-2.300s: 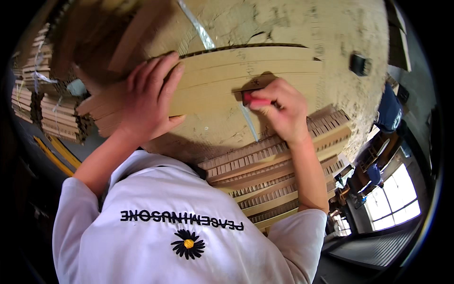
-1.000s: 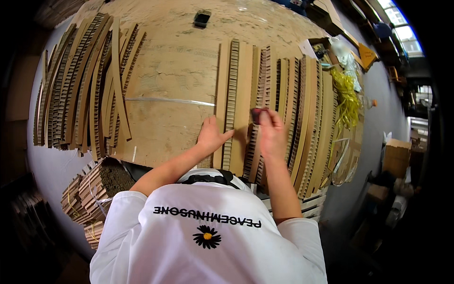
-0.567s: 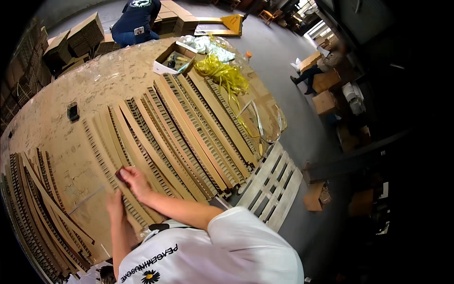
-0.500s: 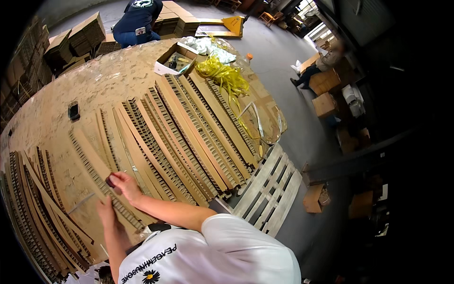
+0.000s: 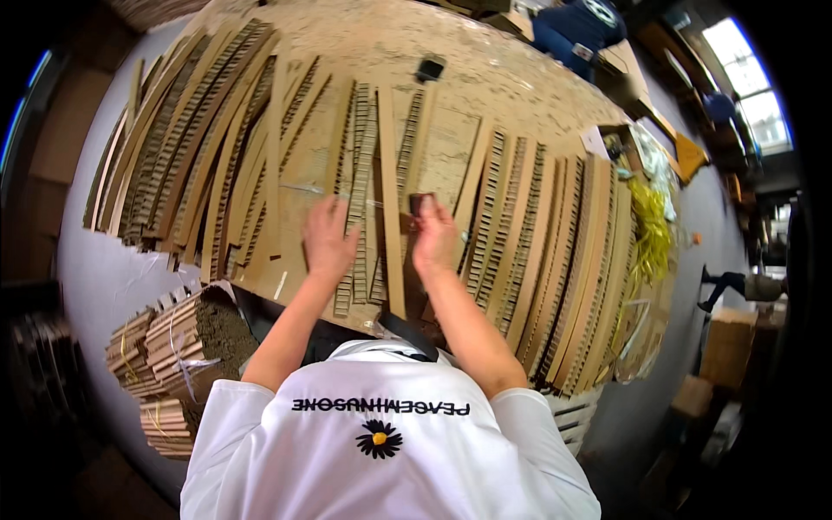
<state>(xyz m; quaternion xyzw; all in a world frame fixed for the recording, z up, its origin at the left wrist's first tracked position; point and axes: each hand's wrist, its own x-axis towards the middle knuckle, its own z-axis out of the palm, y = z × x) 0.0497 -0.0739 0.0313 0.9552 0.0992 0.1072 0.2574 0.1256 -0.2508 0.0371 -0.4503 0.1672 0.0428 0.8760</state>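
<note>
My left hand [image 5: 329, 241] lies with fingers outstretched at the left edge of a small group of honeycomb cardboard strips [image 5: 360, 173], holding nothing that I can see. My right hand [image 5: 436, 238] is closed on a small dark brown block [image 5: 419, 204], whose exact kind I cannot make out. Between the hands a plain-faced cardboard strip [image 5: 390, 208] runs lengthwise toward my body, apart from the left fingers and close to the right ones. A thin pale strap [image 5: 301, 188] lies across the table by my left fingers.
More strips [image 5: 199, 130] lie fanned at the left, and a row of them [image 5: 555, 251] at the right. A black box-like object [image 5: 430, 68] sits farther back. Yellow twine [image 5: 648, 230] lies at the right edge. Bundled cardboard [image 5: 165, 347] stands below left. A person [image 5: 576, 39] bends beyond the table.
The view has swung left. My hands were together on one strip; now they are apart, with several strips between them. My left fingers have opened. The dark block stays in my right hand.
</note>
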